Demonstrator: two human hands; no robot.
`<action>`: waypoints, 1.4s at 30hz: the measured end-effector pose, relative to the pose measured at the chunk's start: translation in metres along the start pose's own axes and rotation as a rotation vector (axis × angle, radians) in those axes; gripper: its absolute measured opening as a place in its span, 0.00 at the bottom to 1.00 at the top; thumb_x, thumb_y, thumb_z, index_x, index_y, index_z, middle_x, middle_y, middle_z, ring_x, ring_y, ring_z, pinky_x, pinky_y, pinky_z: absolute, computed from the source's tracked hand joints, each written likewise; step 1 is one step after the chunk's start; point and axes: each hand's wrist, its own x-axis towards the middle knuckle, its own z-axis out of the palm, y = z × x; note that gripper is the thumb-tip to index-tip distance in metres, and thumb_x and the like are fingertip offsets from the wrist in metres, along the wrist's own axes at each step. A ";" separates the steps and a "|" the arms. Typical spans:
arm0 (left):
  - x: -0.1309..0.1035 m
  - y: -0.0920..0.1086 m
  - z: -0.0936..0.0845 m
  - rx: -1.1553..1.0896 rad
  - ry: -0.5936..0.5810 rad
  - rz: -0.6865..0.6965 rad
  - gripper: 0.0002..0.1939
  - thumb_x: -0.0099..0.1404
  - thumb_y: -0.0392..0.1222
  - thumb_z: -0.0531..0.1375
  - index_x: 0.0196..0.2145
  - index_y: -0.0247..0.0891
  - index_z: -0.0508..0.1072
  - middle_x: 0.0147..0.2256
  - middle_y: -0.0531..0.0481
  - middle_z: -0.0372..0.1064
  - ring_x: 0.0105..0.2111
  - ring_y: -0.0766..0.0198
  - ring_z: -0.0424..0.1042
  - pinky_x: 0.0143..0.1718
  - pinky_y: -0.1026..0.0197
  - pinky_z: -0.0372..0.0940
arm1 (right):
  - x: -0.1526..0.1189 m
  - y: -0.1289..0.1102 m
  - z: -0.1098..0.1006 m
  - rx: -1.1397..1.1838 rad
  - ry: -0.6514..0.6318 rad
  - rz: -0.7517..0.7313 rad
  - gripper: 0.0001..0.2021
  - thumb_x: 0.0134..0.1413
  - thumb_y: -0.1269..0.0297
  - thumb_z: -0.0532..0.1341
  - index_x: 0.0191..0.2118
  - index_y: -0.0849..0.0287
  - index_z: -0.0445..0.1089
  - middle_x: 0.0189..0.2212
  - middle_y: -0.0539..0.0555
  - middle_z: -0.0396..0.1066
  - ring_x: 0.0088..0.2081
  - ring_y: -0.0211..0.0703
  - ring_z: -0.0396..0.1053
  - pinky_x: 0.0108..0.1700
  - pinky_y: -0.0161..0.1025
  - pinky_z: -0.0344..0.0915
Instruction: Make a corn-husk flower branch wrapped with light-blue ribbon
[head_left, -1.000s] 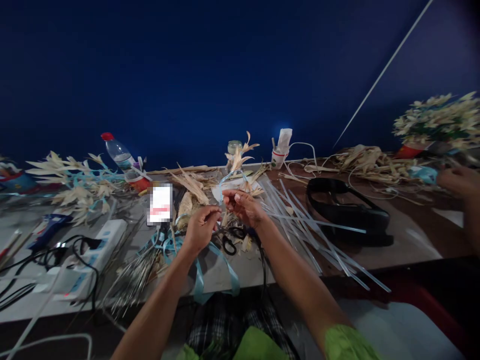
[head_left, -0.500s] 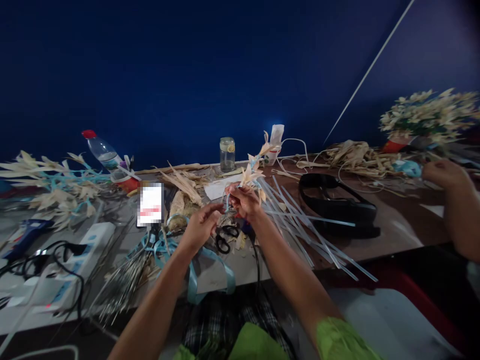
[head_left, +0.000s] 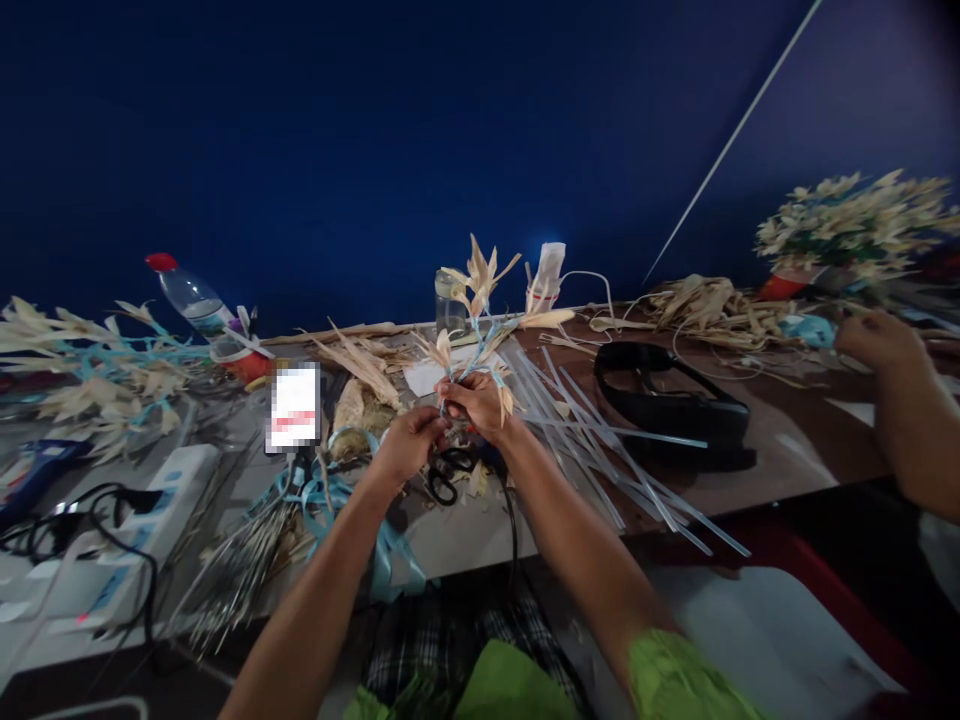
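My right hand (head_left: 480,402) is closed around the blue-wrapped stem of a corn-husk flower branch (head_left: 481,275), whose pale pointed petals fan out above the fingers. Just below and to the left, my left hand (head_left: 411,440) pinches the light-blue ribbon at the stem's lower end; the fingers hide most of it. Under both hands lies a pair of black-handled scissors (head_left: 444,484). More light-blue ribbon (head_left: 396,560) trails in loops over the table's front edge beside my left forearm.
A glue gun (head_left: 45,470), a power strip (head_left: 161,535) and a bundle of wires (head_left: 240,575) lie left. Clear glue sticks (head_left: 592,450) and a black headset-like object (head_left: 671,405) lie right. A glass jar (head_left: 448,305) stands behind. Another person's hand (head_left: 874,340) is far right.
The flower branch has turned in my right hand, spreading its blooms into view. My left hand has come closer to the stem. The hanging ribbon loop has shifted left and narrowed.
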 end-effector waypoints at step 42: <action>-0.026 -0.016 0.015 -0.361 -0.166 -0.156 0.16 0.53 0.51 0.60 0.30 0.35 0.64 0.16 0.58 0.62 0.11 0.78 0.49 0.13 0.70 0.41 | 0.007 0.001 -0.005 0.139 0.151 0.075 0.14 0.32 0.59 0.68 0.18 0.62 0.65 0.11 0.44 0.60 0.13 0.26 0.52 0.16 0.30 0.50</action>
